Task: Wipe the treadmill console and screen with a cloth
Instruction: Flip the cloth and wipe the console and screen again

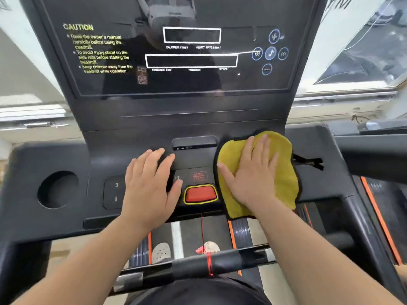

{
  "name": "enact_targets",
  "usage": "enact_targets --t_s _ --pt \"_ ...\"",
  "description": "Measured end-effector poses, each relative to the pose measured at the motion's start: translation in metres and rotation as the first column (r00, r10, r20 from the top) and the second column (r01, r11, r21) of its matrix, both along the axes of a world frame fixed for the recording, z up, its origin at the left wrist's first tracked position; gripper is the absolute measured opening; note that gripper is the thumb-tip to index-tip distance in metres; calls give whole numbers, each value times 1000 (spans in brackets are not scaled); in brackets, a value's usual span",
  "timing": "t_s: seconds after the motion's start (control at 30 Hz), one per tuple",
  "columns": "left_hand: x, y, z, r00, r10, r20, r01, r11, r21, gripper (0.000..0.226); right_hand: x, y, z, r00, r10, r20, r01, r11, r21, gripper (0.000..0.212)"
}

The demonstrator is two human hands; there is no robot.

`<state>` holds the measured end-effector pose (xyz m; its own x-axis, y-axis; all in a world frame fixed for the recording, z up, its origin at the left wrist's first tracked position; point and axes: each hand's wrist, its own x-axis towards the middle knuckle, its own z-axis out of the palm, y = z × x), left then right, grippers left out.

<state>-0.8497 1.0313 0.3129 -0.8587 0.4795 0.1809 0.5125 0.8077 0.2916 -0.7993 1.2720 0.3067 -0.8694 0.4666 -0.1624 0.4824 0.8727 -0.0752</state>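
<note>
The black treadmill console [141,133] fills the view, with its dark glossy screen [187,62] tilted up at the top. A yellow cloth [284,179] with a dark edge lies flat on the console's right half, just right of the red safety key [200,194]. My right hand [251,172] presses flat on the cloth, fingers spread and pointing away from me. My left hand [149,183] rests flat on the left button panel, fingers apart, holding nothing.
A round cup holder [57,189] sits at the console's left. A black handlebar [198,265] with a red cord [202,230] crosses below my forearms. The belt and my shoes show beneath. Windows flank the screen.
</note>
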Motion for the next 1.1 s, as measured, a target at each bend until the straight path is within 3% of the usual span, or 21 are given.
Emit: enact_targets --t_s 0.1,0.2,0.27,0.4,0.5,0.63,0.77,0.83,0.9,1.0,1.1 --pt "7 17 -2 999 37 4 -37 999 -18 59 17 -19 -9 938 344 -44 -343 939 33 96" --pt "13 37 -4 998 62 -1 -62 997 -36 62 40 1 -12 842 536 -51 -536 844 18 88" --pt "13 50 -3 997 81 6 -81 996 -42 65 49 32 -13 858 514 -20 -514 858 20 95" --pt "14 64 -4 993 116 20 -115 990 -78 66 31 94 -4 974 224 20 -224 974 29 112" --pt "16 63 -2 993 117 18 -116 991 -74 66 4 102 1 994 109 -25 -109 994 1 116" --pt "18 63 1 995 100 -1 -100 994 -42 67 -14 68 -2 967 230 -112 -226 973 48 117" --pt "19 63 1 995 101 -9 -102 994 -48 68 -7 44 -1 821 560 -111 -562 827 22 101" --pt "18 63 0 995 101 -15 -102 994 -50 67 5 50 -3 769 630 -107 -634 773 -8 95" --pt "18 63 0 994 104 -17 -105 994 -39 66 19 63 -5 805 583 -105 -587 810 0 97" --pt "17 63 -1 994 108 -5 -108 993 -43 65 23 88 -6 925 375 -66 -373 927 42 111" --pt "16 62 -2 995 98 2 -97 994 -54 64 4 102 -4 953 283 -111 -276 958 74 119"
